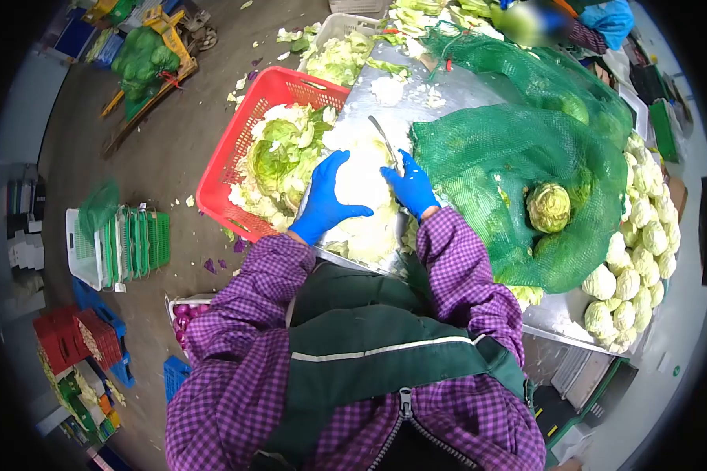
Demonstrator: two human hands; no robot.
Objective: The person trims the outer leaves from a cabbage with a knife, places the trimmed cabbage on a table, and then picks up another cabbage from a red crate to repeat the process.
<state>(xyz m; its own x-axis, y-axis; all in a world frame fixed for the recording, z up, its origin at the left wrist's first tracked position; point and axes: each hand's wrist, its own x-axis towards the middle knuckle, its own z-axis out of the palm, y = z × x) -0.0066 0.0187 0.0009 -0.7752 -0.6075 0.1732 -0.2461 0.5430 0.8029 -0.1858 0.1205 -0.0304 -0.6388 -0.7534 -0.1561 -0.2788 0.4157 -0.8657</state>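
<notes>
Both my hands wear blue gloves over the metal table (558, 314). My left hand (328, 200) has its thumb and fingers spread at the left side of a pale, overexposed cabbage (363, 177). On the other side of the cabbage is my right hand (411, 184), its thumb and fingers around the lower end of a knife (381, 132). Glare hides the cabbage's outline. Pale leaves (369, 239) lie below my hands. To the right spreads a green mesh bag (479, 149) with a cabbage (548, 208) in its opening.
A red crate (216, 184) of leaves stands left of the table, with a white crate (330, 30) of leaves behind it. Many trimmed cabbages (627, 282) are piled at the right. Another person's blue-clad arm (607, 23) shows at the top right.
</notes>
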